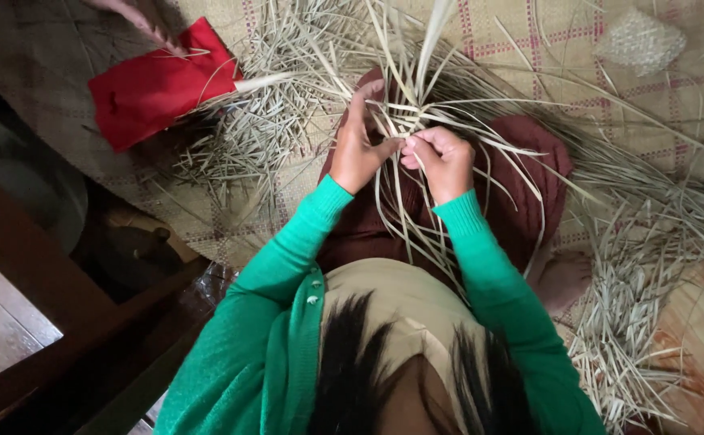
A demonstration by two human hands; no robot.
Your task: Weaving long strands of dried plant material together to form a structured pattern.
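- Dark hair [368,362] and a tan cloth [400,298] on the person's chest sit closest to the camera, at the bottom of the view.
- Big woven mat [674,89] covers the floor. It is pale with pink lines in squares.
- Loose dry strips [634,322] lie in heaps on the mat, on the right and at the top left.
- Green sleeves [287,266] run up from the bottom to both wrists.
- Dark red skirt [521,193] covers the lap, under the hands.
- Red cloth [155,84] lies on the mat at the top left. Another person's hand [138,16] touches its top edge.
- One bundle of long pale strips [416,105] sits over the lap, in the middle of the view. The strips cross each other there and fan out all ways.
- Small woven piece [640,39] lies on the mat at the top right, well apart from the hands.
- Bare foot [565,278] peeks out beside the skirt on the right.
- Left hand [358,145] has its fingers half curled. The first finger [362,95] points up into the crossing strips, and the thumb presses toward the other hand.
- Right hand [442,161] is curled nearly into a fist. Its thumb and first finger pinch a strip where the two hands meet.
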